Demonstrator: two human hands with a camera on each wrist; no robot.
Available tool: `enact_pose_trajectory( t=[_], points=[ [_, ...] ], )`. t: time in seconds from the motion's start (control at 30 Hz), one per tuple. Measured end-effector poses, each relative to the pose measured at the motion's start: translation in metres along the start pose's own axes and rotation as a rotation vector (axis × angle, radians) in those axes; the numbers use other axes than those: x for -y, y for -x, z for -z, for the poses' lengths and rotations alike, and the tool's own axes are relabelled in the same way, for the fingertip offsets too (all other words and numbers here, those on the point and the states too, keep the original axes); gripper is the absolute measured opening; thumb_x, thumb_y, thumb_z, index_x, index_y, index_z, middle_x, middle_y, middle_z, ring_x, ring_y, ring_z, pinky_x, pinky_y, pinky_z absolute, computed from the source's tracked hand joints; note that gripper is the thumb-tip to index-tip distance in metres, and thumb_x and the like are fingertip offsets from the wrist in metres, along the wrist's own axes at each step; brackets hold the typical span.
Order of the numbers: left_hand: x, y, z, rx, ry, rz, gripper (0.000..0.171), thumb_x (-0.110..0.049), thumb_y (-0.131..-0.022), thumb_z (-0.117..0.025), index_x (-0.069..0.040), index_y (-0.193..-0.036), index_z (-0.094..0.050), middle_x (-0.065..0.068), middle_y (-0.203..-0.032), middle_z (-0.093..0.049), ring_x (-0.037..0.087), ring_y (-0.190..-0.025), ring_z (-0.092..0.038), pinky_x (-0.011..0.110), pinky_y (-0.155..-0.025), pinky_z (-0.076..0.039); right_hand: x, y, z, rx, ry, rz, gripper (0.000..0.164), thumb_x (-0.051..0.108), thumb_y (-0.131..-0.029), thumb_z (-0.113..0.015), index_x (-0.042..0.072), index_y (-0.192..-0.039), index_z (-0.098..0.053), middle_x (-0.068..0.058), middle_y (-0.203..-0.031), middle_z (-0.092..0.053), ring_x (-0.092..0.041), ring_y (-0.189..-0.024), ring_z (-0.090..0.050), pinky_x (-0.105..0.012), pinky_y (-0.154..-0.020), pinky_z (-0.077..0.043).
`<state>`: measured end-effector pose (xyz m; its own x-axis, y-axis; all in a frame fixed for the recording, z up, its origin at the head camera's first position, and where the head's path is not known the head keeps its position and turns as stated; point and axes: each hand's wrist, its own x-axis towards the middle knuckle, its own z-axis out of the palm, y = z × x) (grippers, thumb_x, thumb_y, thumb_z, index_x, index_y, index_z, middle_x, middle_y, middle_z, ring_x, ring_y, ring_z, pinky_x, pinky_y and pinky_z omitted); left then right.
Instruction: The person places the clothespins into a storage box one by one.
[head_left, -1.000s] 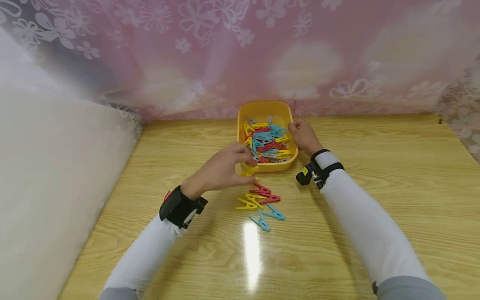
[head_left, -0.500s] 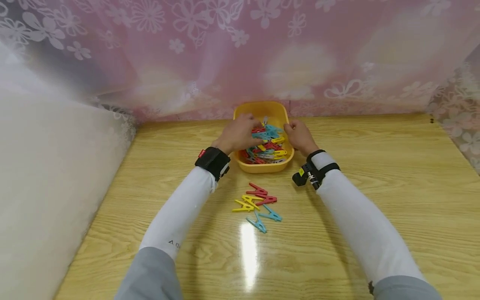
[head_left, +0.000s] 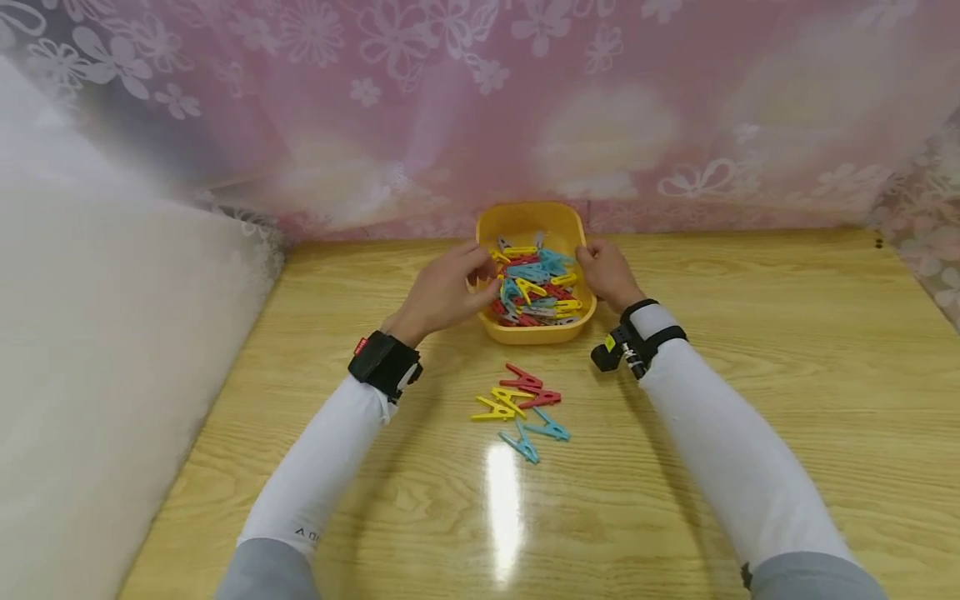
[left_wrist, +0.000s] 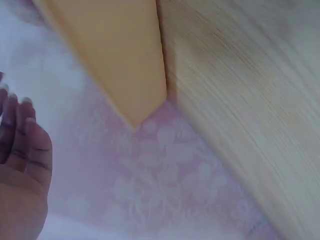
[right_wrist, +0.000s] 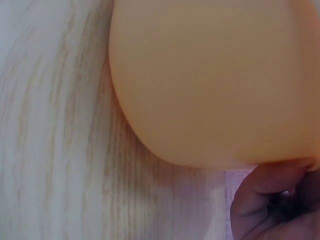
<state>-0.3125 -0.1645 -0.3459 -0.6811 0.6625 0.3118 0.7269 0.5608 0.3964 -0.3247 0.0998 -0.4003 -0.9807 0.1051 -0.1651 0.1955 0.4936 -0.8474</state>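
A yellow plastic basket (head_left: pixel 536 335) stands at the back of the table, filled with red, yellow, blue and grey clothespins (head_left: pixel 528 272). My right hand (head_left: pixel 609 273) grips its right rim; the right wrist view shows the curled fingers (right_wrist: pixel 260 192) against the basket's edge. Over the left rim hovers my left hand (head_left: pixel 450 287), thumb and fingers apart, with nothing seen between them. One yellow clothespin (head_left: pixel 529 289) lies on top of the pile, just right of that hand. In the left wrist view the left fingers (left_wrist: pixel 37 145) are loosely bent beside the basket wall (left_wrist: pixel 115 55).
In front of the basket lie two red clothespins (head_left: pixel 538 395), two yellow clothespins (head_left: pixel 495 410) and two blue clothespins (head_left: pixel 551 427) on the wood-grain table (head_left: pixel 720 417). A pink flowered cloth (head_left: pixel 420 125) hangs right behind the basket. A white surface (head_left: pixel 97 333) borders the left side.
My left hand carried a yellow clothespin from before the basket into it, released it on the pile, and drew back to the left rim. The right hand kept its grip.
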Motion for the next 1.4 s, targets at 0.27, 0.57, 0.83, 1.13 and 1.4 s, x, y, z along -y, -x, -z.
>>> enact_pose_trajectory(
  t=[0.27, 0.57, 0.83, 1.13, 1.4],
  points=[
    [-0.001, 0.065, 0.007, 0.193, 0.003, 0.022, 0.018, -0.035, -0.087, -0.065, -0.017, -0.089, -0.066, -0.003, -0.081, -0.058, 0.012, -0.071, -0.051, 0.028, -0.063, -0.041, 0.0, -0.001, 0.001, 0.007, 0.021, -0.017, 0.037, 0.035, -0.104, -0.033, 0.0, -0.11, -0.045, -0.012, -0.09, -0.04, -0.016, -0.065, -0.045, -0.023, -0.052, -0.043],
    [-0.021, 0.102, -0.017, 0.507, -0.074, 0.052, 0.047, -0.046, -0.079, -0.074, -0.017, -0.115, -0.065, -0.006, -0.105, -0.056, 0.009, -0.089, -0.053, 0.029, -0.076, -0.046, 0.003, -0.001, 0.002, 0.0, 0.008, -0.026, 0.038, 0.034, -0.104, -0.033, -0.001, -0.11, -0.045, -0.011, -0.086, -0.039, -0.016, -0.062, -0.046, -0.023, -0.051, -0.044],
    [-0.028, 0.107, -0.027, 0.492, -0.102, 0.018, 0.029, -0.033, -0.082, -0.075, -0.015, -0.103, -0.069, -0.005, -0.095, -0.055, 0.008, -0.079, -0.049, 0.027, -0.071, -0.044, 0.0, 0.0, 0.0, 0.002, 0.0, -0.025, 0.034, 0.032, -0.104, -0.034, 0.0, -0.107, -0.045, -0.011, -0.086, -0.04, -0.016, -0.061, -0.045, -0.023, -0.05, -0.043],
    [-0.022, 0.111, -0.022, 0.436, -0.055, 0.058, 0.025, -0.033, -0.082, -0.074, -0.017, -0.1, -0.07, -0.007, -0.092, -0.058, 0.008, -0.077, -0.05, 0.026, -0.069, -0.043, -0.001, 0.002, 0.0, 0.006, -0.005, -0.032, 0.036, 0.033, -0.104, -0.034, 0.0, -0.109, -0.046, -0.011, -0.087, -0.039, -0.016, -0.064, -0.046, -0.023, -0.052, -0.044],
    [-0.017, 0.08, 0.02, 0.274, 0.016, 0.081, 0.031, -0.037, -0.082, -0.074, -0.011, -0.099, -0.071, -0.002, -0.092, -0.061, 0.017, -0.084, -0.058, 0.029, -0.071, -0.046, 0.0, 0.001, -0.003, 0.004, -0.019, -0.032, 0.035, 0.032, -0.104, -0.034, 0.0, -0.108, -0.045, -0.011, -0.087, -0.04, -0.015, -0.062, -0.045, -0.023, -0.051, -0.044]
  ],
)
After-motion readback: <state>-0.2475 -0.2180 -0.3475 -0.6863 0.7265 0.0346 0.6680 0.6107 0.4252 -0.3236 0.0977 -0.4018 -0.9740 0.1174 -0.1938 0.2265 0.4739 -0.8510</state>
